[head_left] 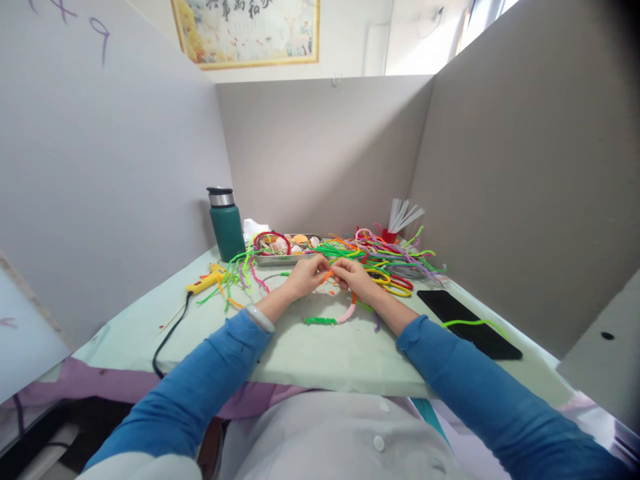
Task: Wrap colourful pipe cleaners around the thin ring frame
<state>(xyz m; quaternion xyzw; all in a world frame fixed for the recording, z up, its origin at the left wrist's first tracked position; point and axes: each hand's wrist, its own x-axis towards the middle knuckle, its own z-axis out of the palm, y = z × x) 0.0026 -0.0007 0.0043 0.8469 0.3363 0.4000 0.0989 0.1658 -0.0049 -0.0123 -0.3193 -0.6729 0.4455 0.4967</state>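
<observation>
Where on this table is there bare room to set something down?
Two patches look free: the table between the green fuzzy strip and the front edge, and its front left corner, left of the black cord. The back is crowded with the metal tray and heaped fuzzy stems.

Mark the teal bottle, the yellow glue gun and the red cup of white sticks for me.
Teal bottle (227, 233), head view: middle of its body.
Yellow glue gun (201, 284), head view: its yellow body.
Red cup (389, 237), head view: its side.
</observation>
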